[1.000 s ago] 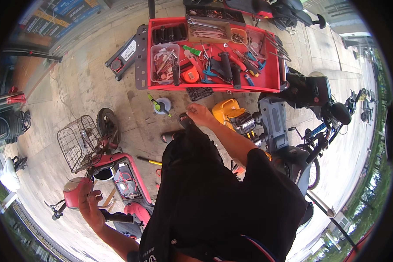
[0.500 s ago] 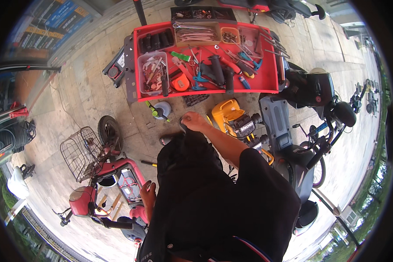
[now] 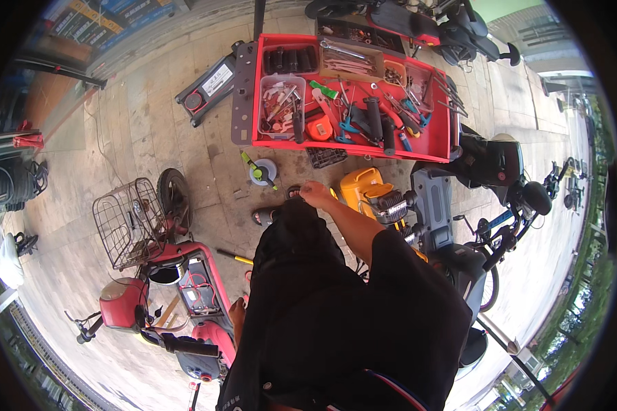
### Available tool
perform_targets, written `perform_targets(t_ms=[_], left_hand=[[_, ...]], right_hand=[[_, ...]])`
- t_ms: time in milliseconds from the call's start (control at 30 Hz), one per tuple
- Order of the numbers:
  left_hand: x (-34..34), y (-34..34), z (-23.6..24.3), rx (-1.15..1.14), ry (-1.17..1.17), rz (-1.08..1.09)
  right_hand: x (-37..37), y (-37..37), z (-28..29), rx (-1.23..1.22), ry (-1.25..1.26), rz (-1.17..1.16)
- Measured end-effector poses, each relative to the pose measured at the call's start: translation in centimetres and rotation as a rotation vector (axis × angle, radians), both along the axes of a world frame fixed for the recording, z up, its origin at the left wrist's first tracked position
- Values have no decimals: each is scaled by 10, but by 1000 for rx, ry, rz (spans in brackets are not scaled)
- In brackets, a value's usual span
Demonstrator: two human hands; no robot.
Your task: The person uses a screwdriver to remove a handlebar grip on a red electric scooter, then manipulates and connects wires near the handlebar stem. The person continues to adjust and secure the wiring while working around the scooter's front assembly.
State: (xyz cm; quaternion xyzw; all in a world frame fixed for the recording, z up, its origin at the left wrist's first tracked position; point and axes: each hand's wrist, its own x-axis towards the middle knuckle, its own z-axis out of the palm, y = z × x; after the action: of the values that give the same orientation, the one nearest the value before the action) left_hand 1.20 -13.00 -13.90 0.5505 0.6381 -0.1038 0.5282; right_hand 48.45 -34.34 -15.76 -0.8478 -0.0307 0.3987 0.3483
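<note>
My right hand is held out in front of my body, above my dark trousers and sandals. Its fingers are curled together, and whatever may be in them is too small to make out. Beside my left hip hangs my left hand, close to the pink electric scooter; my clothing hides most of its fingers. Ahead stands a red tool tray full of wrenches, screwdrivers, handlebar grips and a tape measure. Neither hand touches the tray.
A round white container with a green-and-black tool stands on the paving. Right of my hand is a yellow air compressor, beside a dark scooter. A floor jack lies left of the tray. A yellow-and-black bar lies near the scooter.
My view has swung left, so the tray sits further right in the picture. My left hand is more hidden behind my body. My right hand stays out in front, its fingers still curled.
</note>
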Motion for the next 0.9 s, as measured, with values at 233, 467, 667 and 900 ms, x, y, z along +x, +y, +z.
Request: perform_targets(t_ms=[233,467,667,900], left_hand=[[44,1,52,-117,19,281],[42,3,45,-70,-47,134],[51,19,46,-195,6,211],[99,25,61,-108,-53,196]], right_hand=[[-11,-12,-13,-294,91,270],[-12,23,-16,-69,-7,121],[5,43,-23,124,81,-72],[13,-4,28,-42,94,-154]])
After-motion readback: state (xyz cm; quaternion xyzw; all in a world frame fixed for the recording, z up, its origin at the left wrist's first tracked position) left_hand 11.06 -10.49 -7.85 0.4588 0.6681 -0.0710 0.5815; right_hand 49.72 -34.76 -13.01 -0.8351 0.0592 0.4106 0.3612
